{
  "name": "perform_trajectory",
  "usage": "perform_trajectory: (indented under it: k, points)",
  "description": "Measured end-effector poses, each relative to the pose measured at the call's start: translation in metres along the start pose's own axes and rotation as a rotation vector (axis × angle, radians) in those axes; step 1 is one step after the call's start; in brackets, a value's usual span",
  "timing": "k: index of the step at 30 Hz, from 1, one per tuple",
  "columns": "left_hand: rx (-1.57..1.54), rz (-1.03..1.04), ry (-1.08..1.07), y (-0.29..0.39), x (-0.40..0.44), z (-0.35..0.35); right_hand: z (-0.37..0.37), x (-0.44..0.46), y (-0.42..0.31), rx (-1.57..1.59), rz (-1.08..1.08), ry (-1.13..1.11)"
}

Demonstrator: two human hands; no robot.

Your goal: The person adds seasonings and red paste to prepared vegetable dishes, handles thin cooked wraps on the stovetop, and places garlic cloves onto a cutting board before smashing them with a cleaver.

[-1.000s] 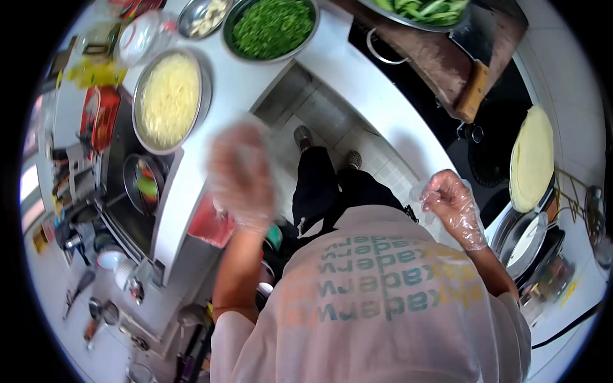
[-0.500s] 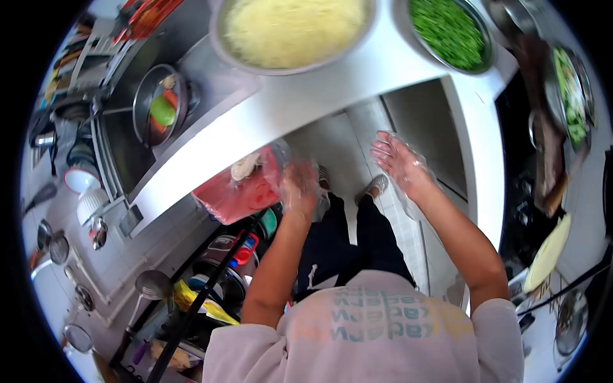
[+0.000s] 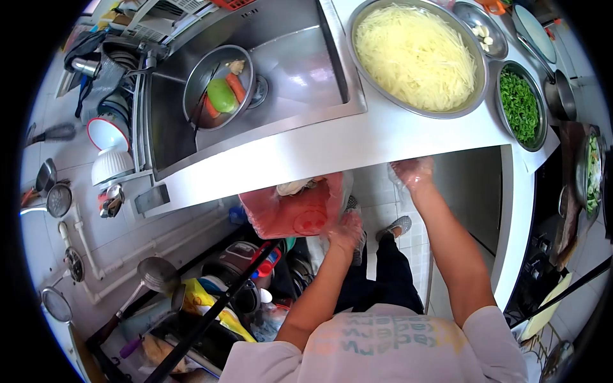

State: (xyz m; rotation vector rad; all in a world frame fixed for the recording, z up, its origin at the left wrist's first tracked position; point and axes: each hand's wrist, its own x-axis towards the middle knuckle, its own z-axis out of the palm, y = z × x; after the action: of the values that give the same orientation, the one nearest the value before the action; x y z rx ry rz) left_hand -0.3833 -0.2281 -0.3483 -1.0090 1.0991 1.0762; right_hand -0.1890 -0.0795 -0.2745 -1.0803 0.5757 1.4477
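Note:
My left hand (image 3: 345, 231), in a clear plastic glove, is beside the red lined bin (image 3: 290, 214) below the counter edge; its fingers are blurred. My right hand (image 3: 414, 172), also gloved, is at the counter's front edge, with its fingers apart and nothing seen in them. On the white counter (image 3: 306, 150) above stands a large bowl of pale shredded vegetable (image 3: 415, 57). Right of it is a bowl of chopped greens (image 3: 520, 105), and behind that a small bowl with peeled garlic cloves (image 3: 486, 37).
In the sink (image 3: 290, 70) a metal bowl (image 3: 246, 57) holds a green vegetable (image 3: 221, 96) and carrots (image 3: 235, 87). A rack with white bowls (image 3: 112, 167) is at the left. Pans and bags lie on a low shelf. The stove and a cleaver-like board (image 3: 568, 191) are at the right.
The view has swung left toward the sink and bin. My left hand has come beside the bin, and my right hand has moved from the stove side to the counter's front edge.

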Motion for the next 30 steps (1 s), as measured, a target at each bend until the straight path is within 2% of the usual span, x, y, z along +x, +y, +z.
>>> perform_trajectory:
  k: [3, 6, 9, 12, 13, 20, 21, 24, 25, 27, 30]
  points:
    - [0.034, 0.083, 0.038, 0.0, -0.005, -0.017, -0.002, -0.011, -0.008, 0.005, -0.083, -0.073]
    - [-0.023, 0.167, 0.204, 0.004, -0.003, -0.036, -0.002, -0.019, -0.011, 0.029, -0.091, -0.012]
    - [0.116, 0.211, 0.171, 0.011, -0.017, -0.06, 0.003, -0.035, -0.013, 0.058, -0.078, -0.041]
    - [0.136, 0.202, 0.189, 0.023, -0.02, -0.084, -0.015, -0.024, -0.01, -0.046, -0.1, -0.066]
    - [0.128, 0.235, 0.27, 0.025, -0.017, -0.089, -0.023, -0.022, -0.009, -0.073, -0.106, -0.081]
    - [0.242, 0.372, 0.154, 0.027, -0.037, -0.109, -0.082, -0.042, -0.02, -0.216, -0.114, -0.119]
    - [0.211, 0.393, 0.265, 0.024, -0.05, -0.092, -0.091, -0.043, -0.022, -0.241, -0.114, -0.122]
    - [0.23, 0.385, 0.221, 0.037, -0.025, -0.108, -0.111, -0.044, -0.028, -0.312, -0.124, -0.142]
    - [0.268, 0.392, 0.204, 0.025, -0.046, -0.092, -0.111, -0.053, -0.031, -0.382, -0.131, -0.103]
    - [0.257, 0.316, 0.179, 0.043, -0.02, -0.111, -0.122, -0.059, -0.037, -0.494, -0.166, -0.045]
    - [0.282, 0.279, 0.171, 0.039, -0.018, -0.097, -0.141, -0.061, -0.038, -0.586, -0.234, 0.015]
